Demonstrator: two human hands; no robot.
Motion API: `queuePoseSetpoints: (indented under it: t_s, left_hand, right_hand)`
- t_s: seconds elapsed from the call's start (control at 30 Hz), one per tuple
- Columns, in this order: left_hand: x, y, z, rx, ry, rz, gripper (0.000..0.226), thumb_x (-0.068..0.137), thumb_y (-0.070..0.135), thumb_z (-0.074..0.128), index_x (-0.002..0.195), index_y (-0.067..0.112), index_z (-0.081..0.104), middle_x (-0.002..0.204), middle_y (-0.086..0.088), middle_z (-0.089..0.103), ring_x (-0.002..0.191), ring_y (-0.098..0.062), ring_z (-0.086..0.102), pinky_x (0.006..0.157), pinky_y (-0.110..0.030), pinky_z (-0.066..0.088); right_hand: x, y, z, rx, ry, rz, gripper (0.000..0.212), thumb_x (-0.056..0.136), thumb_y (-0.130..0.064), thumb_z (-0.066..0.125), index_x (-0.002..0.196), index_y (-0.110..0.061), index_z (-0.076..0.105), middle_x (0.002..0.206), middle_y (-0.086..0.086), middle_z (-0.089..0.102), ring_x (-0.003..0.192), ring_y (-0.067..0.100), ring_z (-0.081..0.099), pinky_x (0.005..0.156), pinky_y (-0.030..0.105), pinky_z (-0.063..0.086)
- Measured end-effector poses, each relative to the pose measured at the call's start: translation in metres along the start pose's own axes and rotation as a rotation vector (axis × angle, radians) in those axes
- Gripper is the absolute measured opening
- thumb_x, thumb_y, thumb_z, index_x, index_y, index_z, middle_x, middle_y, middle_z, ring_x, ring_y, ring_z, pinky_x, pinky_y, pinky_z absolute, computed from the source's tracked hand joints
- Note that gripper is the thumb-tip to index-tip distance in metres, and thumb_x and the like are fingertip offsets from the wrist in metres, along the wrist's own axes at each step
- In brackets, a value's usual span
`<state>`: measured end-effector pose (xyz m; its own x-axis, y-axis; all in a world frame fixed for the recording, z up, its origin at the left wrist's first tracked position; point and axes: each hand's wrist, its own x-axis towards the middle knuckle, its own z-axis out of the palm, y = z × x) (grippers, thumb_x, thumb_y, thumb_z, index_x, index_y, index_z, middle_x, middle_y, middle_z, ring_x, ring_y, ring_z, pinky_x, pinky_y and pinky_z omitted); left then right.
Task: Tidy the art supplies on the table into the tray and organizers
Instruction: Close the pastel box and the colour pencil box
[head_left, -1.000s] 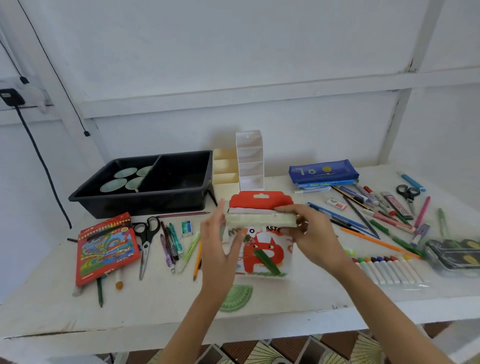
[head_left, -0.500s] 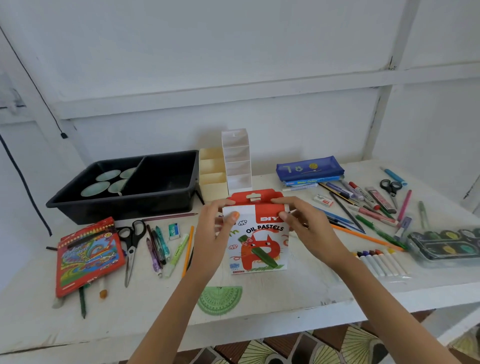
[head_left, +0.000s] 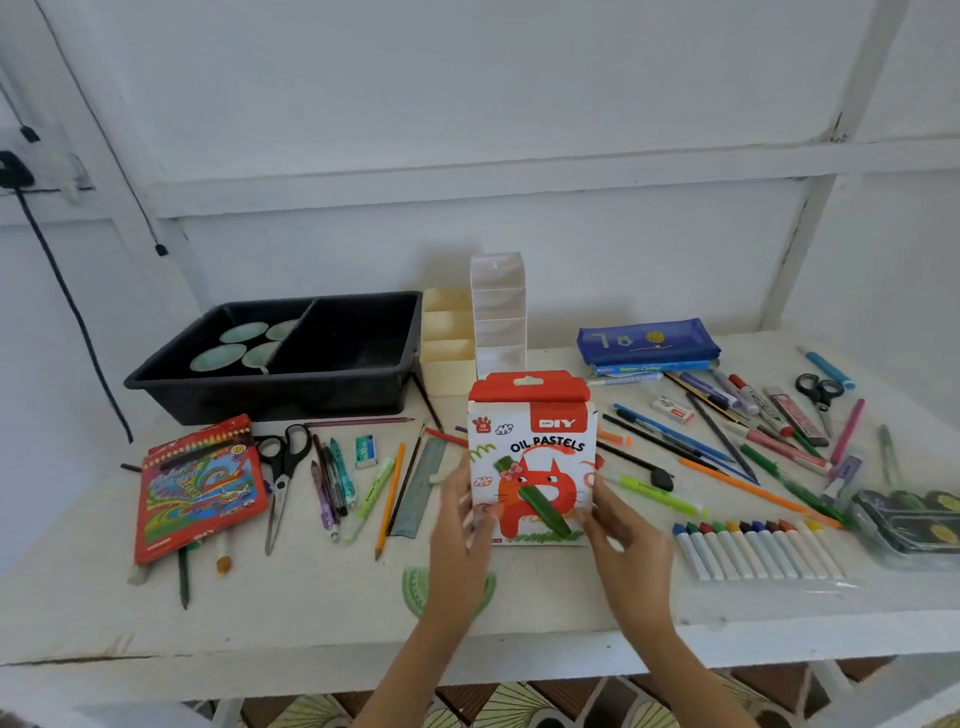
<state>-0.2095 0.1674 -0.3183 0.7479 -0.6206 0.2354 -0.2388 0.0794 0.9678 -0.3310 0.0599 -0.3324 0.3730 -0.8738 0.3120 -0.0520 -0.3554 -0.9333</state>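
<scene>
Far left on the desk I see a red coloured-pencil box lying flat over a few loose pencils. Behind it sits the black tray, with round pale-green dishes in its left compartment. In front of the tray, black-handled scissors, a bunch of pens, a small eraser, an orange pencil and a ruler lie loose and close together. Just right of the tray stands the cream organizer, with the taller white organizer right against it.

In the centre the oil pastels box is upright above the desk, printed front towards me, red flap at the top. My left hand has its grip on the lower left edge, though it is blurred. My right hand pinches the lower right corner. I cannot tell whether the box's bottom rests on the desk. A green protractor lies flat beneath my left wrist, partly hidden.

Further right, a blue pencil case sits at the back. In front of it is a scatter of pens and markers, with a second pair of scissors at its right end. A row of markers in a clear sleeve lies near the front edge. A dark paint-palette case sits at the far right.
</scene>
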Motion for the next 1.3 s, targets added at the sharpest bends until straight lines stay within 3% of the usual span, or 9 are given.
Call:
queuePoseSetpoints:
  t_s: [0.07,0.17,0.33,0.6,0.77,0.97,1.13,1.2,1.3]
  left_hand:
    - [-0.008,-0.005,0.003,0.03,-0.042,-0.003,0.059,0.09,0.028,0.058,0.138,0.04,0.025,0.135,0.01,0.048,0.118,-0.003,0.053,0.087,-0.021,0.051]
    - [-0.007,0.005,-0.003,0.043,-0.013,0.027,0.067,0.087,0.03,0.057,0.139,0.044,0.017,0.135,0.011,0.041,0.12,-0.003,0.05,0.085,-0.024,0.054]
    - [-0.001,0.03,-0.047,-0.042,0.103,0.043,0.067,0.09,0.007,0.059,0.142,0.03,0.024,0.131,0.006,0.047,0.116,-0.004,0.053,0.08,-0.023,0.054]
    - [-0.037,0.028,-0.146,-0.045,0.477,-0.06,0.054,0.087,0.008,0.062,0.126,0.038,0.039,0.115,0.015,0.058,0.099,0.003,0.062,0.067,-0.018,0.054]
    - [-0.059,0.018,-0.215,0.006,0.676,-0.143,0.054,0.09,0.01,0.058,0.138,0.024,0.038,0.119,0.006,0.061,0.093,0.003,0.064,0.065,-0.012,0.052]
    - [-0.08,0.003,-0.284,0.072,0.805,-0.258,0.058,0.095,0.013,0.052,0.147,0.015,0.027,0.13,0.005,0.043,0.104,0.001,0.046,0.063,0.004,0.039]
    - [-0.083,-0.015,-0.335,0.124,0.84,-0.36,0.058,0.096,0.018,0.05,0.148,0.015,0.024,0.133,0.005,0.041,0.11,-0.008,0.042,0.061,-0.003,0.042]
    - [-0.083,-0.02,-0.348,0.174,0.83,-0.403,0.055,0.097,0.02,0.048,0.147,0.016,0.025,0.122,0.008,0.045,0.102,-0.007,0.046,0.058,-0.004,0.041]
    - [-0.082,-0.028,-0.368,0.347,0.734,-0.423,0.048,0.099,0.024,0.042,0.144,0.021,0.027,0.113,0.006,0.057,0.091,-0.008,0.058,0.064,-0.012,0.046]
  right_hand:
    - [-0.006,0.006,0.006,-0.055,-0.002,-0.024,0.05,0.083,-0.014,0.068,0.13,-0.022,0.053,0.116,-0.003,0.066,0.098,0.007,0.065,0.078,0.011,0.052]
    - [-0.003,-0.004,0.015,-0.183,-0.026,-0.147,0.066,0.077,-0.016,0.075,0.136,-0.015,0.047,0.111,-0.002,0.06,0.098,0.016,0.061,0.077,0.024,0.055]
    - [-0.002,-0.042,0.045,-0.125,-0.332,-0.26,0.104,0.066,-0.019,0.083,0.147,-0.022,0.018,0.131,-0.007,0.029,0.121,-0.013,0.031,0.086,-0.006,0.032]
    - [-0.035,-0.076,0.147,-0.1,-0.662,-0.41,0.108,0.067,-0.027,0.082,0.142,-0.035,0.006,0.143,-0.005,0.021,0.128,-0.014,0.017,0.089,-0.007,0.026]
    - [-0.071,-0.087,0.216,-0.143,-0.773,-0.627,0.083,0.081,-0.065,0.049,0.143,-0.012,0.035,0.149,0.011,0.03,0.126,0.015,0.033,0.099,0.033,0.035]
    - [-0.122,-0.094,0.294,-0.153,-0.994,-0.602,0.095,0.08,-0.078,0.025,0.144,-0.008,0.035,0.154,0.016,0.02,0.128,0.034,0.037,0.105,0.046,0.038]
    - [-0.148,-0.105,0.339,-0.298,-1.133,-0.619,0.104,0.073,-0.082,0.004,0.148,-0.013,0.024,0.157,0.013,0.01,0.137,0.03,0.024,0.112,0.041,0.028]
    - [-0.156,-0.109,0.35,-0.369,-1.155,-0.62,0.103,0.075,-0.081,0.0,0.146,-0.014,0.031,0.153,0.017,0.021,0.138,0.033,0.025,0.111,0.042,0.028]
    - [-0.16,-0.115,0.363,-0.556,-1.174,-0.596,0.086,0.088,-0.07,0.002,0.125,-0.018,0.06,0.127,0.019,0.058,0.117,0.035,0.056,0.093,0.039,0.048]
